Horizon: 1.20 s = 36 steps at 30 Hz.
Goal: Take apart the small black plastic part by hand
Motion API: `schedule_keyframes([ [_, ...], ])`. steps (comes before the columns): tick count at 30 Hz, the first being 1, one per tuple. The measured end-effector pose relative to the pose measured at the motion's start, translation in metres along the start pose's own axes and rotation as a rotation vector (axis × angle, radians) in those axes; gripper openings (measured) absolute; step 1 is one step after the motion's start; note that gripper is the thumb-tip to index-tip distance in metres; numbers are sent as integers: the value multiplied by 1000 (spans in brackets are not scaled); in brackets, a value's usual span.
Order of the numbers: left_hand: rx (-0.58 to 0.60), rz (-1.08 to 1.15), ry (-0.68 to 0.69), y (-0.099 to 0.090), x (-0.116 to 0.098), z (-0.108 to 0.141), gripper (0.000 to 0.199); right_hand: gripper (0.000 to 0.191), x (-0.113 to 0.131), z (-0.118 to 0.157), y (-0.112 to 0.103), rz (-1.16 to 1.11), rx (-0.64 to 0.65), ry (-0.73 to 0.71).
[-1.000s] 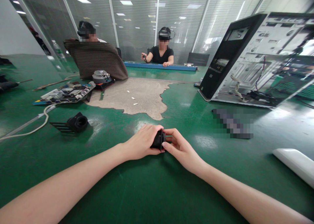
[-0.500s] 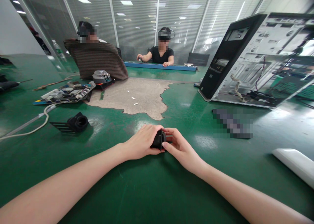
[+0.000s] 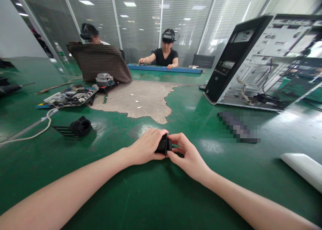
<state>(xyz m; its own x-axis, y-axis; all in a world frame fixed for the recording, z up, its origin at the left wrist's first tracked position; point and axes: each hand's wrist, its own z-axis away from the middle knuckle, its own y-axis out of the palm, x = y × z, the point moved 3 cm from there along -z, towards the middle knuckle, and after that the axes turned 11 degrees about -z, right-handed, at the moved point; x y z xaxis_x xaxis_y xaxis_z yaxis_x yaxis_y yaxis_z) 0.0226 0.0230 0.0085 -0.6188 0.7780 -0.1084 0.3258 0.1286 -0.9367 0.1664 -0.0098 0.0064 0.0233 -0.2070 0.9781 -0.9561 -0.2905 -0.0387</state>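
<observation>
Just above the green tabletop (image 3: 141, 196), a small black plastic part (image 3: 163, 145) with a thin upright flange is between my hands. My left hand (image 3: 147, 146) is wrapped around its left side and hides much of it. On the other side, the thumb and fingers of my right hand (image 3: 187, 154) pinch a ridged black knob-like end (image 3: 169, 145) beyond the flange. I cannot make out whether that end is a separate piece. To the left lies a black plastic bracket (image 3: 82, 126) with a round opening and slotted plate.
An open computer case (image 3: 238, 58) stands at the right, near a pixelated dark object (image 3: 237, 127) and a white block (image 3: 302, 169). A circuit board (image 3: 70, 95), heatsink fan (image 3: 104, 79) and white cable (image 3: 45, 127) lie left. Two people sit across the table.
The fingers of my right hand have shifted slightly around the black end, which shows a little more. My left hand stays nearly still around the part.
</observation>
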Motion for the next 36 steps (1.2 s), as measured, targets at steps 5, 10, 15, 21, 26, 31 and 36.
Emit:
schedule_keyframes([
  [5,3,5,-17,0,0,0,61,25,-3,-3,-11,-55,-147,91],
  [10,-15,-2,-15,1,1,0,61,31,-6,-8,-8,-214,-25,111],
  [15,-30,0,5,1,0,1,60,24,-5,-10,-7,-274,-1,172],
  [21,-22,-22,17,-1,-1,0,61,20,-4,-13,-10,-166,32,158],
  [26,-22,-32,36,-1,-1,0,61,15,-4,-10,-8,-84,91,48],
  [31,-22,-4,12,2,2,1,60,19,-2,-3,-6,28,124,-96],
  [36,-35,-7,11,2,1,1,61,7,-2,-3,-5,30,63,-102],
])
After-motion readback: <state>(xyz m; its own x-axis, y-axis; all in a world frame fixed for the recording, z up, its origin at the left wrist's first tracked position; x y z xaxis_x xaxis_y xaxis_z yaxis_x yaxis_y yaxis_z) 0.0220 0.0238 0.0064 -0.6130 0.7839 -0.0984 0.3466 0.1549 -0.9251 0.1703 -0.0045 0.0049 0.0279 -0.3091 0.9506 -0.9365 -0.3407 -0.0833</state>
